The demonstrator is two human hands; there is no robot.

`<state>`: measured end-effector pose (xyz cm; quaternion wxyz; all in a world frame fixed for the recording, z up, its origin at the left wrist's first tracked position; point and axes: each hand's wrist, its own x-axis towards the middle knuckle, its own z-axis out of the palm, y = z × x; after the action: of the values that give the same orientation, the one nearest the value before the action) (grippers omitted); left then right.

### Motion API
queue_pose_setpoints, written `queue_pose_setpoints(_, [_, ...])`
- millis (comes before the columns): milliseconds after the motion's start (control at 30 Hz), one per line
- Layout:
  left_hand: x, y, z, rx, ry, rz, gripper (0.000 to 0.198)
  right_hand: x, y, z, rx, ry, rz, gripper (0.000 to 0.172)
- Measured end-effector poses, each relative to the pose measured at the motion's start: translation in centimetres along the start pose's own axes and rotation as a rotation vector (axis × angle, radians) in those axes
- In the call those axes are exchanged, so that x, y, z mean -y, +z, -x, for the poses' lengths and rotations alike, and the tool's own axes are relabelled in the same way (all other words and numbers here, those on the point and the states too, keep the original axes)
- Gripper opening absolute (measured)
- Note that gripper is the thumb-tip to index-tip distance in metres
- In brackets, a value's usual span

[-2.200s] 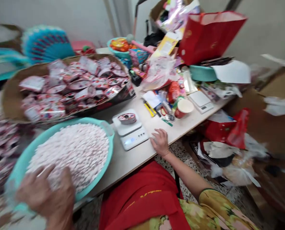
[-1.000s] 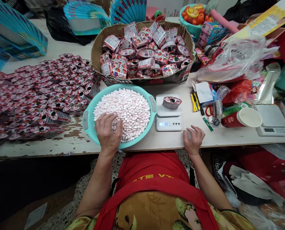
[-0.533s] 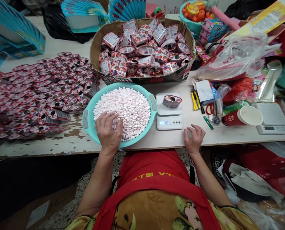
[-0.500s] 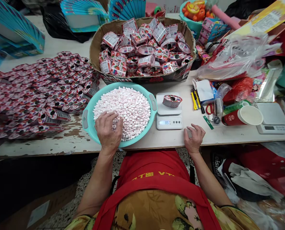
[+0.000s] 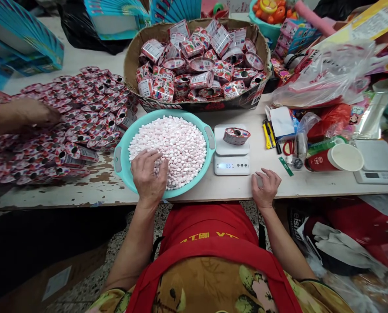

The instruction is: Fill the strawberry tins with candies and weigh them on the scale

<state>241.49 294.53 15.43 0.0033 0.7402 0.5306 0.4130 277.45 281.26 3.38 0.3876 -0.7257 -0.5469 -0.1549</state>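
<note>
My left hand (image 5: 149, 177) rests over the near left rim of a teal basin (image 5: 124, 145), its fingers spread on the heap of small pale pink and white candies (image 5: 172, 148). It holds nothing. To the right, my right hand (image 5: 265, 184) lies at the table's front edge with fingers apart and slightly curled, holding nothing. Between the two hands stands a white digital scale (image 5: 232, 167) whose lit display seems to read 85. On the scale's plate sits one oval red-and-pink printed candy container (image 5: 236, 135) with a dark hole in its top.
A cardboard box (image 5: 138, 48) of similar containers stands behind the basin. Many containers with holes (image 5: 92, 106) crowd the left, where another person's hand (image 5: 44, 114) reaches in. Cutters (image 5: 267, 134), a red paper cup (image 5: 321, 161) and a second scale (image 5: 375, 163) lie right.
Another person's forearm and hand have come in from the left over the containers. The view has shifted slightly. My own hands keep their places.
</note>
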Motion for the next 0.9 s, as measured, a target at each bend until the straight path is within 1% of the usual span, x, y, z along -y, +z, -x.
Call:
queue_pose_setpoints(200, [-0.12, -0.19, 0.01, -0.038, 0.050, -0.011, 0.019, 0.09, 0.06, 0.06, 0.023, 0.050, 0.006, 0.014])
queue_pose_setpoints(333, [-0.09, -0.33, 0.03, -0.027, 0.068, -0.014, 0.017, 0.18, -0.11, 0.05, 0.034, 0.037, 0.002, 0.013])
queue_pose_setpoints(467, [0.00, -0.35, 0.03, -0.029, 0.071, -0.019, 0.018, 0.33, -0.26, -0.01, 0.011, 0.009, -0.007, 0.011])
queue_pose_setpoints(633, [-0.12, -0.41, 0.05, -0.035, 0.100, -0.030, 0.018, 0.47, -0.35, -0.05, 0.022, 0.029, 0.001, 0.011])
queue_pose_setpoints(800, [-0.18, -0.41, 0.07, -0.039, 0.125, -0.033, 0.017, 0.41, -0.35, -0.06, -0.004, -0.005, -0.015, 0.010])
queue_pose_setpoints(900, [-0.27, -0.37, 0.03, -0.052, 0.147, -0.028, 0.017, 0.33, -0.31, -0.05, 0.010, 0.006, -0.014, 0.010])
